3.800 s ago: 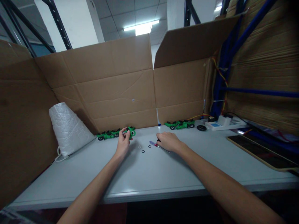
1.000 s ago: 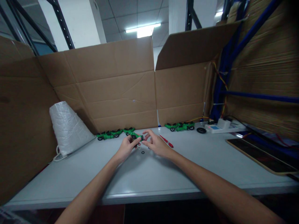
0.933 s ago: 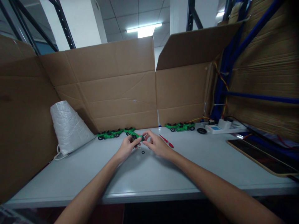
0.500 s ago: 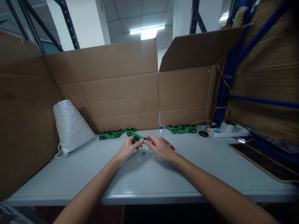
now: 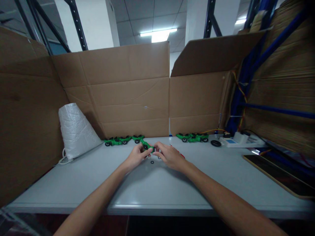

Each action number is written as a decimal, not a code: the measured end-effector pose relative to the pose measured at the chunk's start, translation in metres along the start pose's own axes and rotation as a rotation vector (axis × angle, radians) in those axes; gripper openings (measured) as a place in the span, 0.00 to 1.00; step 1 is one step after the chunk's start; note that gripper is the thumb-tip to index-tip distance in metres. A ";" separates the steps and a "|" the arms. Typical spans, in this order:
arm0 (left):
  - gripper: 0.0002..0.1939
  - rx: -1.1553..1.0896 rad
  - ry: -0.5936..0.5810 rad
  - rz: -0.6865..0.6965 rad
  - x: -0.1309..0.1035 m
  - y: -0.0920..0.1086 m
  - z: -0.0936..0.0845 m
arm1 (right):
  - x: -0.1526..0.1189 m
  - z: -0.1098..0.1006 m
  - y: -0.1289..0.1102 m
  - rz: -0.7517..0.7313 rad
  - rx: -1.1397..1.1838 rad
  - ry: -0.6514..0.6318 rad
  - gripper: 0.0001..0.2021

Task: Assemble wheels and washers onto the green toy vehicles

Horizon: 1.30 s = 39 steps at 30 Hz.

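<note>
A small green toy car (image 5: 146,144) with black wheels is pinched between the thumb and fingers of my left hand (image 5: 136,156), tilted above the table. My right hand (image 5: 169,155) meets it from the other side, its thumb and fingertips closed at a black wheel on the car's near end. Below the hands lies a small black ring (image 5: 152,162) on the table, with another ring (image 5: 159,158) partly under my right fingers. A red screwdriver (image 5: 181,155) lies behind my right hand, mostly covered by it.
Several green toy cars stand at the back, one group left (image 5: 115,141) and one right (image 5: 192,137). A black ring-shaped coil (image 5: 216,143) and a white power strip (image 5: 242,141) are right of them. A silvery padded bag (image 5: 77,132) stands left; cardboard walls (image 5: 130,95) enclose the table (image 5: 172,193).
My right fingertips have shifted slightly right along the toy car, and a black wheel shows more plainly between the hands. The whole view has moved a little.
</note>
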<state>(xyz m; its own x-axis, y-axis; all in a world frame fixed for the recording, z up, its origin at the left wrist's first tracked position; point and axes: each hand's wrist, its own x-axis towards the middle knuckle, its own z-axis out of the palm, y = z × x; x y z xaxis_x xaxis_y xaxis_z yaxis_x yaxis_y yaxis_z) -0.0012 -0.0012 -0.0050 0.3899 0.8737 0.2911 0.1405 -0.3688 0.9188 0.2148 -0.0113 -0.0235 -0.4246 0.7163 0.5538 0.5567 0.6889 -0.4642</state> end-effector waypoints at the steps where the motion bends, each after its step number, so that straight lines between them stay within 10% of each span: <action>1: 0.28 0.000 -0.006 0.004 0.000 0.000 0.000 | 0.000 0.001 0.001 0.001 -0.015 0.000 0.09; 14: 0.22 -0.094 -0.014 -0.081 -0.002 0.004 0.002 | 0.000 -0.007 -0.010 -0.128 -0.272 -0.015 0.12; 34: 0.24 -0.169 -0.063 -0.133 -0.004 0.005 0.001 | 0.000 0.005 -0.014 0.053 0.297 -0.051 0.17; 39: 0.24 -0.148 -0.062 -0.097 -0.004 0.004 0.002 | -0.002 0.006 -0.016 0.044 0.127 -0.028 0.16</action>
<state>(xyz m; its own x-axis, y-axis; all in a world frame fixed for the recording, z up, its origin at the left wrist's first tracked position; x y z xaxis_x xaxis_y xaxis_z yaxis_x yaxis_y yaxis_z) -0.0003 -0.0068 -0.0034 0.4374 0.8798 0.1862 0.0470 -0.2292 0.9722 0.2026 -0.0227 -0.0209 -0.4225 0.7478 0.5122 0.4809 0.6639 -0.5727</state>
